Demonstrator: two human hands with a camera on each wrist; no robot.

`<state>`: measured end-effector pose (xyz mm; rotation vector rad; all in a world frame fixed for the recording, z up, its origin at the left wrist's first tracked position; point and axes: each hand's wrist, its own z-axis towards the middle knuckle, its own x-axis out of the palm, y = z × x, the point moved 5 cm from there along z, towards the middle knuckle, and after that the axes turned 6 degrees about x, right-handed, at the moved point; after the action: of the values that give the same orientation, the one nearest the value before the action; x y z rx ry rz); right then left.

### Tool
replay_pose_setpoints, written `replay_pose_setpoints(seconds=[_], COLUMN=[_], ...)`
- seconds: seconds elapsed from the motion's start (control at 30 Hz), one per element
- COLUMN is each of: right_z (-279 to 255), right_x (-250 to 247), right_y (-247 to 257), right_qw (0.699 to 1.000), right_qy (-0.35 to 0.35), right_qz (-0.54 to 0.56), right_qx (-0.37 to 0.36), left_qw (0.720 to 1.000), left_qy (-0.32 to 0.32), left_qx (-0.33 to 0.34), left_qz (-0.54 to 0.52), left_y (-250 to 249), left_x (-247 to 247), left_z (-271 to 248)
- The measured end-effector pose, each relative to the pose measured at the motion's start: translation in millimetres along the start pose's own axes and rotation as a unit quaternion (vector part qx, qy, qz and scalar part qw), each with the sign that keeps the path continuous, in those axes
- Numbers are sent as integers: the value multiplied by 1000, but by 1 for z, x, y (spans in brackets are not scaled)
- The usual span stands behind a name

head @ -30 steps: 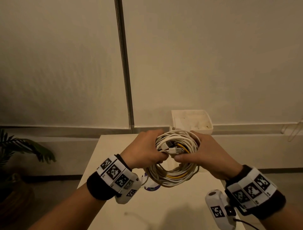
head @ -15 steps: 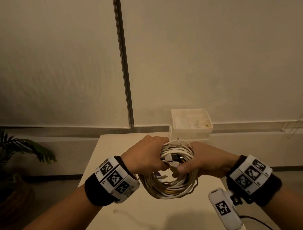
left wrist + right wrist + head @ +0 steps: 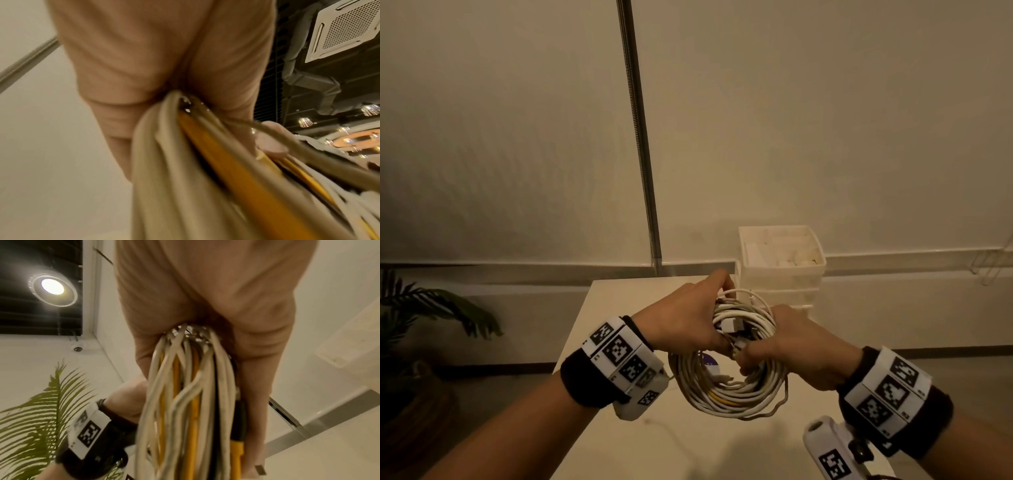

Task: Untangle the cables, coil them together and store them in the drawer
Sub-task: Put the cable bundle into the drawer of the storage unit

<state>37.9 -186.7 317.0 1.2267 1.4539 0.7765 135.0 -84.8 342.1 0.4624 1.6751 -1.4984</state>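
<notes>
A round coil of white and yellow cables (image 3: 729, 390) hangs upright above the table (image 3: 619, 442), held between both hands. My left hand (image 3: 688, 318) grips the coil's upper left side; my right hand (image 3: 787, 349) grips its right side, thumb pressed over a plug near the middle. White plug ends stick out between the hands. In the left wrist view the palm closes round blurred cream and yellow cables (image 3: 205, 170). In the right wrist view the fingers wrap the cable bundle (image 3: 191, 394), with a yellow plug at the lower right. A white drawer unit (image 3: 780, 270) stands behind, top tray open.
The white table has a small purple and white round thing (image 3: 710, 365) seen through the coil. A potted plant (image 3: 428, 315) stands at the left on the floor. A metal pole (image 3: 640, 137) runs up the wall behind.
Both hands have lowered the coil slightly and shifted their hold; the right thumb has slid down to the plug near the middle, and the left hand has reached higher on the loop.
</notes>
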Motion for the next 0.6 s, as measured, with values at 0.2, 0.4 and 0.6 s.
replay_pose_setpoints(seconds=[0.2,0.4,0.6], right_z=[-1,0,9], right_x=[-21,-29,-27], right_y=[-7,-8,-3], right_qw=[984,973,942], right_qy=[-37,-74,-99], right_qz=[155,191,301], right_qx=[-79,-109,-115], left_qw=[912,835,753], left_qy=[-57,-129,-261], left_qx=[18,76,58], left_qz=[-407,-530,-602], left_y=[16,27,29], left_x=[-7,27,38], left_z=[-12,-12,-9])
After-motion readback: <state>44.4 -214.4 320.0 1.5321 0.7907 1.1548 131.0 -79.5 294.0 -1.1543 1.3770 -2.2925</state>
